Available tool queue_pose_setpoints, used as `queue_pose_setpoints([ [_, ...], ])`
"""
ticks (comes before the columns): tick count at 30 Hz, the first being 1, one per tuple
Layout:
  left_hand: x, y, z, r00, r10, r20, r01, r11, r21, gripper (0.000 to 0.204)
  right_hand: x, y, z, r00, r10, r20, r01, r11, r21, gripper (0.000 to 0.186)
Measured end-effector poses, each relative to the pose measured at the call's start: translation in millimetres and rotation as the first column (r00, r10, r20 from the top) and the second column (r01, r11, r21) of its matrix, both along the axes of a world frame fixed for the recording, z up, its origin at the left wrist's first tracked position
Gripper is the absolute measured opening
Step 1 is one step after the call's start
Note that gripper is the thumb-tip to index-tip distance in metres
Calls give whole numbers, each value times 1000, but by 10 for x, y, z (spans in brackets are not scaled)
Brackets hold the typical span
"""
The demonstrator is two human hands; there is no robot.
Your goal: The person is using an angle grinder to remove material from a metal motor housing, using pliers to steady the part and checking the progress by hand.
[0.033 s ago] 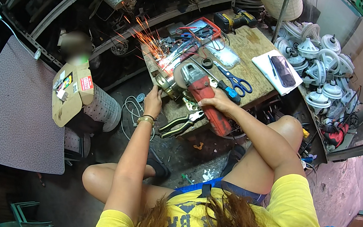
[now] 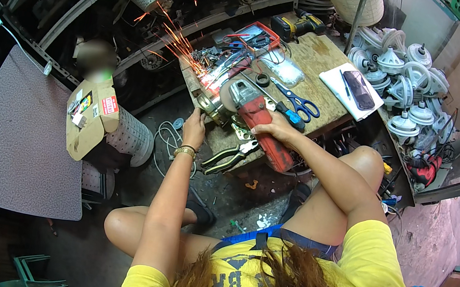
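Observation:
My right hand [image 2: 274, 128] is wrapped round the red body of an angle grinder [image 2: 257, 113]. Its disc [image 2: 230, 94] faces left against a metal part [image 2: 210, 106] at the bench's left edge. Orange sparks [image 2: 181, 44] fly from there toward the far left, and glare hides the exact contact. My left hand [image 2: 194, 128] grips the near side of that brass-coloured metal part, fingers partly hidden. Close by on the wooden bench [image 2: 334, 60] lie pliers [image 2: 230, 157] with black and yellow handles, blue-handled scissors [image 2: 299, 101] and a blue-and-black-handled tool [image 2: 289, 116].
A red-rimmed tray [image 2: 261, 36], a yellow-and-black cordless drill [image 2: 297, 25] and a phone [image 2: 358, 90] on white paper lie farther back. White plastic parts [image 2: 410, 83] are heaped at right. Left stand a grey tabletop [image 2: 28, 138] and an open cardboard box [image 2: 89, 119]. Cable [image 2: 165, 141] lies on the floor.
The spray of sparks has altered shape, with streaks now reaching farther up and away. Both hands and the grinder look unmoved.

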State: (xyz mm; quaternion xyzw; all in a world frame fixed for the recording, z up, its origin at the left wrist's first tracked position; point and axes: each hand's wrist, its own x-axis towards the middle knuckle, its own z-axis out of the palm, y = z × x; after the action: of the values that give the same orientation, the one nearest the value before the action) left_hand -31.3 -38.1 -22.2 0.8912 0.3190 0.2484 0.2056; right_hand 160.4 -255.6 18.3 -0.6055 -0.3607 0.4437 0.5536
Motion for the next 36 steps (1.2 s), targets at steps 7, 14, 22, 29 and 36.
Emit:
queue_pose_setpoints([
  [7,-10,-3,-1,1000,10,-16,-10,1000,-15,16,-16,9,81,1000,-6,12,6,999,-34,69],
  [14,13,-29,14,1000,5,9,-5,1000,-17,17,23,71,36,1000,-30,3,30,1000,-8,69],
  [22,-5,-28,11,999,44,-29,-43,999,31,16,44,34,133,994,-24,-111,27,999,21,63],
  [29,27,-23,2,999,46,-29,-44,998,43,17,16,-57,16,1000,8,-12,-8,1000,12,68],
  [36,14,-13,-9,1000,29,-10,-29,999,25,17,-34,-71,22,1000,17,-4,-17,1000,-9,65],
])
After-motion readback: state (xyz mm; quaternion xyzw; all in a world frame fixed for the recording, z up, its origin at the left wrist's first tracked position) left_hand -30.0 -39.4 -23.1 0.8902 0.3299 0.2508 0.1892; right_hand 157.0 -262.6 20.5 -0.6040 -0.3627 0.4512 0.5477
